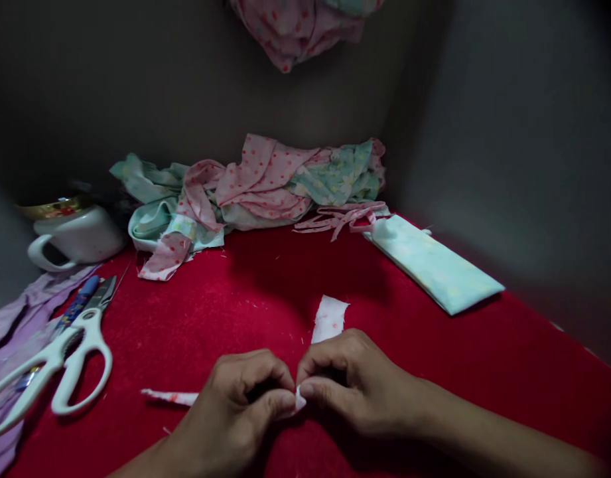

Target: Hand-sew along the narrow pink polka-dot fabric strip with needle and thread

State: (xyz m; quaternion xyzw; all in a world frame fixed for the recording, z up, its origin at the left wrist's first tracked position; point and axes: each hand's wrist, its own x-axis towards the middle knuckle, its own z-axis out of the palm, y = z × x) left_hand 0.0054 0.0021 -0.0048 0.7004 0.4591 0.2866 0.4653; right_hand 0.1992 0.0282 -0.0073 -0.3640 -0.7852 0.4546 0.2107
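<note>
A narrow fabric strip [330,318], pale with faint reddish spots, is pinched between my two hands low in the middle of the view. My left hand [243,398] is closed, thumb against forefinger, on the strip; a thin end sticks out to its left. Thumb and forefinger of my right hand [352,382] are pressed together on the same strip, right beside the left fingertips. Behind the right hand the wider end lies on the red cloth [186,318]. A small white fold shows between the fingertips; the rest of the strip is hidden by my hands.
White-handled scissors [79,352] and a blue pen [81,299] lie at left by lilac fabric [36,312]. A white mug [81,236] stands behind. Crumpled pink and mint fabric [265,179] lines the back; folded mint cloth [434,265] lies right. Pink fabric [295,30] hangs above.
</note>
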